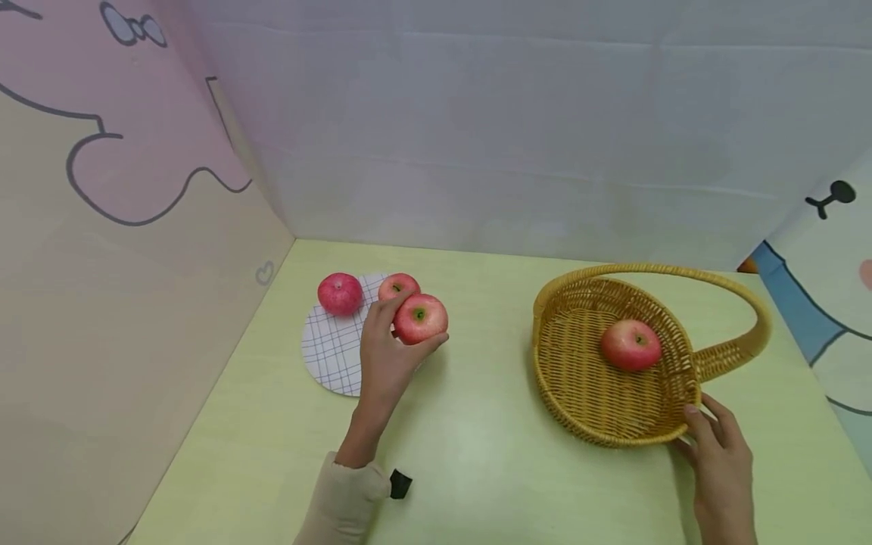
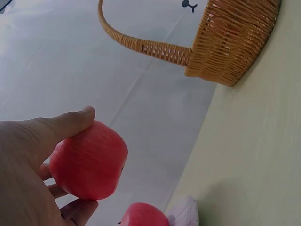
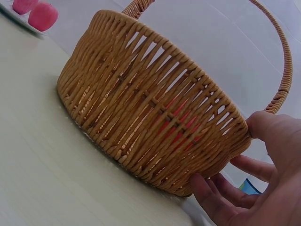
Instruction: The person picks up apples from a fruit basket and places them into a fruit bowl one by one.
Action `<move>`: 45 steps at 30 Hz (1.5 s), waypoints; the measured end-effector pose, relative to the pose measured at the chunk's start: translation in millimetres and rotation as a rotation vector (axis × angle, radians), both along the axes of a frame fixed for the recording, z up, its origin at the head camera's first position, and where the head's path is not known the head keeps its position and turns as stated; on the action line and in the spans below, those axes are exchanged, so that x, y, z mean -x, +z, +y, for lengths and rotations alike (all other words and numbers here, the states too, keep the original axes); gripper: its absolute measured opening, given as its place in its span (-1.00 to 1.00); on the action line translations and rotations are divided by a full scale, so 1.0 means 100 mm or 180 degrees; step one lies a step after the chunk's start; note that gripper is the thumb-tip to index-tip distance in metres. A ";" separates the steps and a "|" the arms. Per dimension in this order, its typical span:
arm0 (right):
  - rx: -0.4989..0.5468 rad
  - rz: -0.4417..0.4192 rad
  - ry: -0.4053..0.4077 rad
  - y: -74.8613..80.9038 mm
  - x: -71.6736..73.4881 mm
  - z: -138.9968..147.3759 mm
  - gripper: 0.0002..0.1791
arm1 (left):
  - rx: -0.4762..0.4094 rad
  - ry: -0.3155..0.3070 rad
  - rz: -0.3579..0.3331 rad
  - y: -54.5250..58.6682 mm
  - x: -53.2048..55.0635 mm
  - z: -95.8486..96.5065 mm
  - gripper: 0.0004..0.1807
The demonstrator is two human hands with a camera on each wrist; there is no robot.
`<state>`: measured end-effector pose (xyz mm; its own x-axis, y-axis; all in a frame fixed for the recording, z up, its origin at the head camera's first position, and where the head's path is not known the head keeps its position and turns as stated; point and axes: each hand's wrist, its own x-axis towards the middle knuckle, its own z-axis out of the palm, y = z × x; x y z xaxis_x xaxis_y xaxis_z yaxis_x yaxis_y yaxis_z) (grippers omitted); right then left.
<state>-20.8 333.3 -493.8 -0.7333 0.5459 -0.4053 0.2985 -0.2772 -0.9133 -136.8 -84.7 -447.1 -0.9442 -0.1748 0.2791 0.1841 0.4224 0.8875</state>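
My left hand (image 1: 384, 352) holds a red apple (image 1: 421, 319) between thumb and fingers, raised beside the right edge of a round checked plate (image 1: 330, 356). In the left wrist view, the thumb lies across one side of this apple (image 2: 89, 160) and fingertips press the other. Two more apples sit at the plate: one at its upper left (image 1: 340, 294), another at its upper right (image 1: 399, 284), partly behind the left hand. A wicker basket (image 1: 568, 371) stands to the right with one apple (image 1: 630, 345) inside. My right hand (image 1: 725, 462) grips its near right side, thumb at the rim.
The basket's tall arched handle (image 1: 647, 268) rises over its far and right sides. A pale green tabletop (image 1: 477, 454) lies between plate and basket. A grey-white wall sheet (image 1: 477, 151) borders the back, with printed panels at both sides.
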 end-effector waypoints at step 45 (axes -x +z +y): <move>-0.0046 -0.0110 -0.0110 0.01 0.02 -0.03 -0.43 | 0.0175 0.0752 -0.0949 -0.47 0.11 -0.97 -0.06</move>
